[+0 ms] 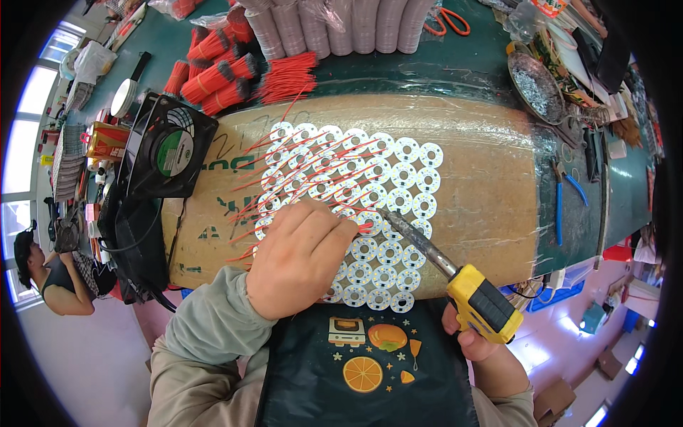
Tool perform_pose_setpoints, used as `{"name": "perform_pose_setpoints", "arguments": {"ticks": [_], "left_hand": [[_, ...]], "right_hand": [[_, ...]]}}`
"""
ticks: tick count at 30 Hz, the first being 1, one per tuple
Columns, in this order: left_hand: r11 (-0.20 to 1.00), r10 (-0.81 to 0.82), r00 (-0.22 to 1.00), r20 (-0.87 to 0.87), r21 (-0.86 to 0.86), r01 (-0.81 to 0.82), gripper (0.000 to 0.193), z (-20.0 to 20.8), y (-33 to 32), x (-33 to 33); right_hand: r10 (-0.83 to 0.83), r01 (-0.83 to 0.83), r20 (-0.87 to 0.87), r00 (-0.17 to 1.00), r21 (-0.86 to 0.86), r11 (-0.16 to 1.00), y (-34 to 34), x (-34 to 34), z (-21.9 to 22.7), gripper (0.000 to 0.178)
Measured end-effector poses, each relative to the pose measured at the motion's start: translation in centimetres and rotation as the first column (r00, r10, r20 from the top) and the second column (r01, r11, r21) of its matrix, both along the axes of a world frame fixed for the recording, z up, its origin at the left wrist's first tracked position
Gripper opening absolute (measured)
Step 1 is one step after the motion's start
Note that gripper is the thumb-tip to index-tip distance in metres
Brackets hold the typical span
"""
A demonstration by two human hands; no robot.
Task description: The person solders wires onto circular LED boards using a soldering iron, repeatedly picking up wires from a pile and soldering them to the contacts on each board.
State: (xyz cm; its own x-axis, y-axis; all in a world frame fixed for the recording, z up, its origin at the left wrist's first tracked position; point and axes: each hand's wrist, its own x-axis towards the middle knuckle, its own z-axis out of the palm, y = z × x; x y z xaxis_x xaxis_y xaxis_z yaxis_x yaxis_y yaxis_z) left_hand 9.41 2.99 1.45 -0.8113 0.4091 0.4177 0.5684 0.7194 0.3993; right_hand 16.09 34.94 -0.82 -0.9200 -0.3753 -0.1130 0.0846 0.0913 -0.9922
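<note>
Rows of round white LED boards with holes in their middles lie on a flat cardboard sheet. Thin red wires run slantwise over the boards in the upper and left rows. My left hand rests over the lower left boards, fingers closed on red wires whose ends poke out by the fingertips. My right hand grips a yellow and black soldering gun, tilted up and left. Its metal tip meets or hovers just over a board beside my left fingertips; contact is unclear. My left hand hides some boards.
A black fan stands at the left. Bundles of red wire and tall stacks of grey discs are at the back. To the right are a metal dish and blue-handled pliers. Another person sits far left.
</note>
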Motion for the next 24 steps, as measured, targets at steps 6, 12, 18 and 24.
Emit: {"name": "perform_pose_setpoints", "arguments": {"ticks": [6,12,18,24], "left_hand": [[1.000,-0.012,1.000,0.023,0.013,0.011,0.030,-0.3,0.0,-0.2],[0.999,0.042,0.999,0.018,0.002,-0.042,0.027,0.2,-0.5,-0.7],[0.992,0.050,0.993,0.109,-0.118,-0.037,0.021,1.1,-0.3,-2.3],[0.974,0.034,0.983,0.182,-0.225,0.008,0.018,1.0,0.0,-2.7]], "right_hand": [[0.024,-0.024,-0.012,1.000,0.011,1.000,0.1,0.4,-0.6,0.037],[-0.028,0.026,-0.020,0.999,-0.082,0.996,-0.4,-0.2,-0.1,0.037],[-0.060,0.069,0.076,0.995,-0.124,0.990,-0.6,-0.2,0.0,0.045],[-0.024,0.050,0.182,0.983,-0.140,0.989,0.7,1.0,-1.5,0.083]]}}
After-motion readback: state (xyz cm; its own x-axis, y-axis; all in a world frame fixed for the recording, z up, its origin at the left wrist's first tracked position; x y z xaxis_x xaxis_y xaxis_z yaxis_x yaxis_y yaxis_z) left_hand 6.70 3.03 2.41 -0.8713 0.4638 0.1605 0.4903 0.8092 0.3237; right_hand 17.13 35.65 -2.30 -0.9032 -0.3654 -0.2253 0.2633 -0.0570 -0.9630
